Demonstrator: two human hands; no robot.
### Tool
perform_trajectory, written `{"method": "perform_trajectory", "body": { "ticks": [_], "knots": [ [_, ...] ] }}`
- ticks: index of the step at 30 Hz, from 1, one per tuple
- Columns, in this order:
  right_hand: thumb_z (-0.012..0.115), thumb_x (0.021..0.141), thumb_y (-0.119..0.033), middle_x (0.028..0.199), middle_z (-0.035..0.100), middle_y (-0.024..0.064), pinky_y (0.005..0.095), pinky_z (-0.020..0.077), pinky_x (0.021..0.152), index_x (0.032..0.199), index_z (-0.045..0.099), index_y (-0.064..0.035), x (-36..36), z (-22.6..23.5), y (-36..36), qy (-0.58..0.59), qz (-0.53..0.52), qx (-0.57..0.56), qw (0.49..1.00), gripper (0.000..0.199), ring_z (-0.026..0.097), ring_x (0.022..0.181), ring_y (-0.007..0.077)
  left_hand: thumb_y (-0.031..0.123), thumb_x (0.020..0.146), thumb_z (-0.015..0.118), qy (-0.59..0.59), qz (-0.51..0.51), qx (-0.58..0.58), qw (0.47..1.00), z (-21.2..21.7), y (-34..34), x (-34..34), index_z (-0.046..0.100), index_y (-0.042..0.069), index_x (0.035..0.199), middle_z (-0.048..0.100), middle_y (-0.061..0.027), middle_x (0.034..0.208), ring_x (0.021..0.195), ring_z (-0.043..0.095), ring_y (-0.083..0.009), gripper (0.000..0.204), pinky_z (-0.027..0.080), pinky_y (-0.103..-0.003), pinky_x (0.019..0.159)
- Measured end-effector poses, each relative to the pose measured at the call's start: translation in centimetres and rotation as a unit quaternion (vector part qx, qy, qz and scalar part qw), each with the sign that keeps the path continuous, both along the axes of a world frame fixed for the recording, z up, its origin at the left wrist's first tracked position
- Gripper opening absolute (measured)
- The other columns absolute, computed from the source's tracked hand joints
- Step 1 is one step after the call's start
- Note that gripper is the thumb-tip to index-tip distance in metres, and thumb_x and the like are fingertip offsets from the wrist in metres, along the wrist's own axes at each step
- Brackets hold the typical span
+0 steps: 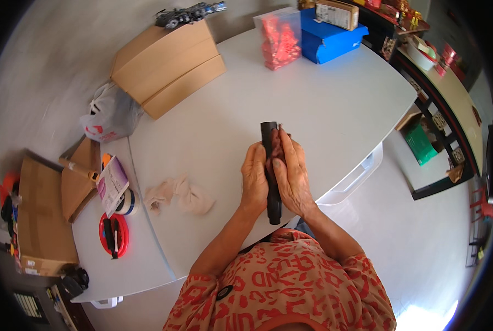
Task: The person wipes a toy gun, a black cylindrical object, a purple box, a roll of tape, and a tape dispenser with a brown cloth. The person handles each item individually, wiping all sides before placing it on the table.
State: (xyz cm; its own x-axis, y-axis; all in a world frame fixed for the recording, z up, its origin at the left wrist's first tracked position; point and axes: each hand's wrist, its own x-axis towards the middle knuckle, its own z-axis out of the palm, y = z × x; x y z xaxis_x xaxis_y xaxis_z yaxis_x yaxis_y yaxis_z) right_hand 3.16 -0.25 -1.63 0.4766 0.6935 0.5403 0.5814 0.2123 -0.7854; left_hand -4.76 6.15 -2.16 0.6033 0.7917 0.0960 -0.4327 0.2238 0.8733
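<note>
Hands press flat from both sides on one dark tube (270, 171) held upright over the bench (334, 105): left hand (254, 177) and right hand (294, 176), fingers straight and together, sandwiching a reddish cloth (likely to steady and rub it). One crumpled rag (177, 194) lies nearby, left.
</note>
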Motion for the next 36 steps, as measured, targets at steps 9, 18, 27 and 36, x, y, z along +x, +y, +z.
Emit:
{"method": "perform_trajectory", "body": {
  "ticks": [9,18,27,36],
  "knots": [
    [0.048,0.092,-0.004,0.137,0.033,0.0201,0.0408,0.0383,0.102,0.142,0.036,-0.003,0.8,1.0,-0.1,-0.001,0.015,-0.002,1.0,0.052,0.039,0.124,0.0347,0.024,0.105,0.036,0.008,0.062,0.072,0.995,0.2,-1.6,0.9,0.042,0.003,0.128,0.055,-0.0064,0.116,0.104,0.053,-0.0105,0.032,0.044,-0.026,0.092],
    [0.047,0.097,-0.027,0.097,0.065,0.0128,0.0279,0.049,0.076,0.117,0.057,0.0058,4.5,4.6,3.1,0.427,0.205,0.015,0.881,0.039,0.059,0.082,0.0168,0.026,0.101,0.046,0.062,0.025,0.147,0.987,0.3,-1.9,0.0,0.045,0.003,0.132,0.054,0.0013,0.096,0.08,0.048,-0.0032,0.038,0.043,-0.02,0.067],
    [0.058,0.09,-0.007,0.091,0.061,0.0066,0.0256,0.0484,0.066,0.091,0.058,-0.0003,3.2,2.3,2.2,0.159,0.015,0.1,0.982,0.006,0.058,0.076,0.0114,0.018,0.1,0.045,0.116,-0.013,0.146,0.982,0.9,-1.1,-0.8,0.05,0.0,0.129,0.057,-0.001,0.094,0.08,0.05,-0.0061,0.035,0.042,-0.022,0.072],
    [0.046,0.09,-0.025,0.09,0.058,0.0111,0.0341,0.0515,0.072,0.096,0.059,0.0016,4.5,4.2,0.6,0.53,0.311,0.221,0.757,0.03,0.058,0.08,0.0212,0.011,0.097,0.049,0.112,-0.033,0.317,0.941,2.4,-0.6,-3.0,0.052,-0.002,0.124,0.055,-0.0044,0.097,0.086,0.051,-0.0125,0.03,0.043,-0.026,0.08]
  ]
}}
